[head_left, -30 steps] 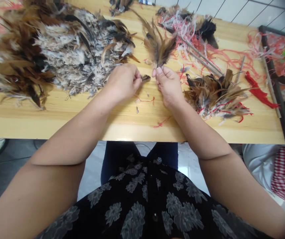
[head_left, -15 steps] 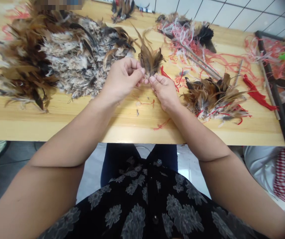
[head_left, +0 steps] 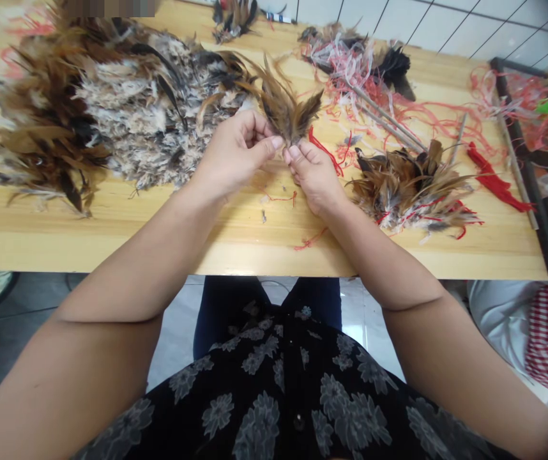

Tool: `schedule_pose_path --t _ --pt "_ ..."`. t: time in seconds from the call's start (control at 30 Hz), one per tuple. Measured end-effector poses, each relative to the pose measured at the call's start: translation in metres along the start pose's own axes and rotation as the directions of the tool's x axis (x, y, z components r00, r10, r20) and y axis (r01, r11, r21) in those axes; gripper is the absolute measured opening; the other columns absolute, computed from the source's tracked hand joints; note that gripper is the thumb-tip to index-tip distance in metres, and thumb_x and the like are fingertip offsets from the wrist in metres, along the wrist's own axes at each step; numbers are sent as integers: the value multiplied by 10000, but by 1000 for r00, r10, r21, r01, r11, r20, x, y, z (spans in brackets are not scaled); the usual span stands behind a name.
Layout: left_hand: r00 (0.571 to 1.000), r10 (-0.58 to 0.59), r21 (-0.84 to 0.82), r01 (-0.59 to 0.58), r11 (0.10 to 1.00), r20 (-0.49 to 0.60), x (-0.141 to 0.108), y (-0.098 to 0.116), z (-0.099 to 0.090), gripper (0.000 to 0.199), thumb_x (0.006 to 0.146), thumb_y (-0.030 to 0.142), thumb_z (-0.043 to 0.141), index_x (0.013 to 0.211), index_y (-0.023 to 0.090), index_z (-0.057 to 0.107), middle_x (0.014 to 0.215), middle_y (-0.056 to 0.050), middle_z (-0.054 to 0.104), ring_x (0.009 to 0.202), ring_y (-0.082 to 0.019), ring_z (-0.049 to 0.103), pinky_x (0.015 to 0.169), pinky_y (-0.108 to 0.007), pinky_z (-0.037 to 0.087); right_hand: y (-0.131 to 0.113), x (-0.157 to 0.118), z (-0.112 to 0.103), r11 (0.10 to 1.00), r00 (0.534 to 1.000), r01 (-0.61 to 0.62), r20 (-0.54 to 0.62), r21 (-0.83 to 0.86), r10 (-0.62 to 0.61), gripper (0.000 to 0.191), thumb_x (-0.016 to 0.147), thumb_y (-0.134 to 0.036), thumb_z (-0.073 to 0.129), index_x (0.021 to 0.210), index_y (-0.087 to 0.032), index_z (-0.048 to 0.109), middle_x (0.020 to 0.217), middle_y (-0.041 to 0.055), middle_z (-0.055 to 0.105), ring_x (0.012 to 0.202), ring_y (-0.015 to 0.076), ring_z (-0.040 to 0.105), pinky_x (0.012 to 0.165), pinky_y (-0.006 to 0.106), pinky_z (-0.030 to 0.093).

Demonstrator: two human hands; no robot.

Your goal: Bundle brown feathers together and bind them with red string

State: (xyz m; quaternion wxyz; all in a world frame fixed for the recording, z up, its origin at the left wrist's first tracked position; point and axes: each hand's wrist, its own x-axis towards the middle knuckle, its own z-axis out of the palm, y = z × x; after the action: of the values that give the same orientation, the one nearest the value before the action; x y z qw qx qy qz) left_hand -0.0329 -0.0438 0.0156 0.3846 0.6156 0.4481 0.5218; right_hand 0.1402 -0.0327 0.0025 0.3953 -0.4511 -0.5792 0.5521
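Head view. My left hand (head_left: 235, 153) and right hand (head_left: 315, 176) meet above the wooden table (head_left: 235, 236), thumbs and fingertips pinched on the quill ends of a small brown feather bunch (head_left: 286, 108), vanes fanned upward. I judge it nearly weightless, soft and easily crushed or scattered; the stiffer quill bases give the surest hold. A large feather pile (head_left: 111, 102) lies left, a tied feather bundle (head_left: 411, 185) right; bare wood runs along the near edge.

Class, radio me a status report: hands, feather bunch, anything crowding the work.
Left hand and right hand both pinch the feather bunch at its base. Bunch fanned upward above table. Big feather pile close left, red strings right.
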Motion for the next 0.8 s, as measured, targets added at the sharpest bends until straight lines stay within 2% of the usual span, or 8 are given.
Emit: schedule_pose_path --t 0.1,0.2,0.27,0.37,0.57,0.7,0.8 --pt "997 -36 -74 41 996 63 2 -11 -3 613 815 800 1057 859 302 702 852 -32 740 736 -248 670 738 -449 577 3 2 0 1000 1000 8 24 4 -8 514 1218 -605 621 882 -233 509 835 -27 456 761 101 453 703 199 456" --pt "996 -11 -123 22 992 90 3 -22 -3 675 792 909 1044 894 289 797 894 -43 809 825 -282 769 848 -476 651 6 3 1 999 998 36 57 11 -36 526 1223 -621 602 887 -231 495 846 -27 457 777 98 460 717 198 462" --pt "995 7 -150 7 989 95 3 -28 -2 685 786 924 1045 880 285 818 882 -46 825 840 -294 796 877 -488 674 6 2 1 999 995 46 86 15 -47 543 1216 -636 609 878 -228 488 846 -28 463 786 97 465 727 201 466" --pt "996 1 -169 14 985 88 3 -30 -3 685 779 915 1060 854 283 806 852 -50 819 806 -294 798 856 -499 688 5 1 1 999 991 48 123 16 -50 568 1183 -662 664 860 -226 495 830 -29 477 788 100 470 730 213 471" --pt "989 -16 -139 37 990 148 3 -25 -10 613 872 822 1049 874 285 753 861 -48 801 873 -317 819 887 -522 692 3 1 0 997 986 58 153 50 -65 550 1112 -678 783 886 -213 595 771 -46 497 743 94 481 702 217 476" --pt "985 -49 -64 60 996 168 4 -20 -13 525 936 715 1045 944 265 775 909 -54 819 1030 -343 838 954 -509 697 2 3 0 997 984 58 164 44 -64 529 1094 -641 826 879 -202 625 743 -56 510 728 85 487 676 206 458" --pt "983 -48 0 49 999 180 4 -15 -14 518 992 710 998 977 250 761 947 -57 832 1107 -344 835 998 -504 696 2 3 0 998 987 62 146 28 -66 551 1069 -637 859 847 -203 604 755 -49 531 774 92 545 701 206 482"
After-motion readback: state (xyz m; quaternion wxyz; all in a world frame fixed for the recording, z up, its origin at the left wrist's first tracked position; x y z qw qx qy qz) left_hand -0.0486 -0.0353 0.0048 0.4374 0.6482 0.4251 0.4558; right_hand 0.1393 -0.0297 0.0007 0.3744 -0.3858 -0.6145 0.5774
